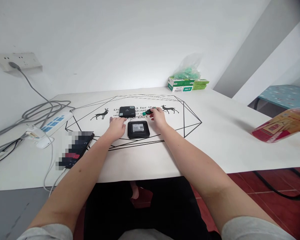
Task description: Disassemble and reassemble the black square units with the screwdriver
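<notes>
A black square device (138,129) with a white label faces up on the printed white table mat. Behind it to the left lies a black box (127,111) with small stickers. My left hand (117,128) rests at the front left of that box, its fingers near the lower edge; what they hold, if anything, is too small to tell. In my right hand (159,118) is a black and green tool (149,112), its green end pointing left, above and to the right of the labelled device.
At the left are a phone-like device (76,150), a power strip (52,123) and coiled grey cables (50,108). Green and white boxes (181,85) with a plastic bag stand against the wall. A red and yellow package (277,128) is at the right.
</notes>
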Motion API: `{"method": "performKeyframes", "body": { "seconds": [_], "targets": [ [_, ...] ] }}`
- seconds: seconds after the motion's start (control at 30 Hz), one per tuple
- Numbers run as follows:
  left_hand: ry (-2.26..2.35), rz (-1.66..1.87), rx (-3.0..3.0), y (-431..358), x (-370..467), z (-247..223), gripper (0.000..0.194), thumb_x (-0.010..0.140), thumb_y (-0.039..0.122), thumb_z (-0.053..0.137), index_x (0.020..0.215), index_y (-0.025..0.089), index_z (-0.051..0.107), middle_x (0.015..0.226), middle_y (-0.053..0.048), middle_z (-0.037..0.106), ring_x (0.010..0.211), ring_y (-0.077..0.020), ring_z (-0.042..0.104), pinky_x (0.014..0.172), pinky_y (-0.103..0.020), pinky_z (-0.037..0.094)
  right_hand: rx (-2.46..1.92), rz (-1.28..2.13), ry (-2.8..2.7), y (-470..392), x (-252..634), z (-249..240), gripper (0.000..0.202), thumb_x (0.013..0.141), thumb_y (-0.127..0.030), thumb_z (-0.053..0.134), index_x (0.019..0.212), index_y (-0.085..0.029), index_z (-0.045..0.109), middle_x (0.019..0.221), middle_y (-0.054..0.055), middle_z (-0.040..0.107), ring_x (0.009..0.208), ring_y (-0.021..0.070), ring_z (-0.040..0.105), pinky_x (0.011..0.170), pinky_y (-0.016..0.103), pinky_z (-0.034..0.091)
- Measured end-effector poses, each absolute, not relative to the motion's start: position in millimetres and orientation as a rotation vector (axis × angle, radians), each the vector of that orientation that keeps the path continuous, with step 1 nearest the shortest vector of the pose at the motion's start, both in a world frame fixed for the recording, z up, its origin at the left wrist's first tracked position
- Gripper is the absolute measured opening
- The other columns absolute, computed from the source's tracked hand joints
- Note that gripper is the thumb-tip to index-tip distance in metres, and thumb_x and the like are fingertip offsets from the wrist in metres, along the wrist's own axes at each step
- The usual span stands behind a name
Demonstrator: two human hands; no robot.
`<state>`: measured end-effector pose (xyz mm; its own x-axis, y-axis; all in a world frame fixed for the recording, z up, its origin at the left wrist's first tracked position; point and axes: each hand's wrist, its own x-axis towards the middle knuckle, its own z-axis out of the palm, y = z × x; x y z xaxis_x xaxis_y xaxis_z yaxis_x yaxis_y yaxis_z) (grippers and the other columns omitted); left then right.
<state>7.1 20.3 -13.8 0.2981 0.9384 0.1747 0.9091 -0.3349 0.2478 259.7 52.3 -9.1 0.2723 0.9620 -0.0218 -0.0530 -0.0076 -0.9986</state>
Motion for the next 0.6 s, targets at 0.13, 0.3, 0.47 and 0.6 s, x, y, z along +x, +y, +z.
{"method": "performKeyframes", "body": {
  "seconds": [0.13,0.3,0.47,0.6],
  "targets": [
    [1.663,0.527,2.477,16.6,9.9,-9.3,0.048,0.105,0.020,0.041,0.145,0.019,0.067,0.149,-0.012,0.069,0.145,-0.0343,0.052,0.127,-0.054,0.040,-1.286,1.030,-0.939,52.0,259.3,-8.1,0.013,0.087,-0.035,0.061,0.090,-0.027,0.053,0.085,0.003,0.079,0.076,0.0187,0.065,0.067,0.031,0.046],
    [1.583,0.530,2.525,13.7,11.2,-7.6,0.049,0.105,0.021,0.039,0.145,0.023,0.068,0.144,-0.010,0.071,0.142,-0.0334,0.053,0.127,-0.054,0.040,-1.266,1.027,-0.915,50.5,258.3,-5.3,0.009,0.089,-0.031,0.060,0.086,-0.026,0.053,0.077,0.002,0.075,0.071,0.0177,0.063,0.066,0.030,0.045],
    [1.545,0.526,2.556,13.4,10.6,-8.7,0.047,0.105,0.021,0.040,0.139,0.022,0.072,0.138,-0.012,0.072,0.138,-0.0348,0.055,0.126,-0.055,0.041,-1.239,1.028,-0.898,48.9,257.0,-2.9,0.007,0.090,-0.026,0.060,0.086,-0.024,0.056,0.073,0.001,0.074,0.069,0.0161,0.065,0.066,0.030,0.046],
    [1.515,0.556,2.580,16.4,9.5,-12.5,0.043,0.104,0.021,0.044,0.134,0.023,0.074,0.134,-0.012,0.073,0.135,-0.0363,0.057,0.124,-0.060,0.041,-1.225,1.016,-0.896,49.6,257.1,-3.7,0.008,0.089,-0.024,0.062,0.085,-0.024,0.056,0.070,-0.001,0.072,0.066,0.0148,0.064,0.064,0.029,0.045]
  ]
}}
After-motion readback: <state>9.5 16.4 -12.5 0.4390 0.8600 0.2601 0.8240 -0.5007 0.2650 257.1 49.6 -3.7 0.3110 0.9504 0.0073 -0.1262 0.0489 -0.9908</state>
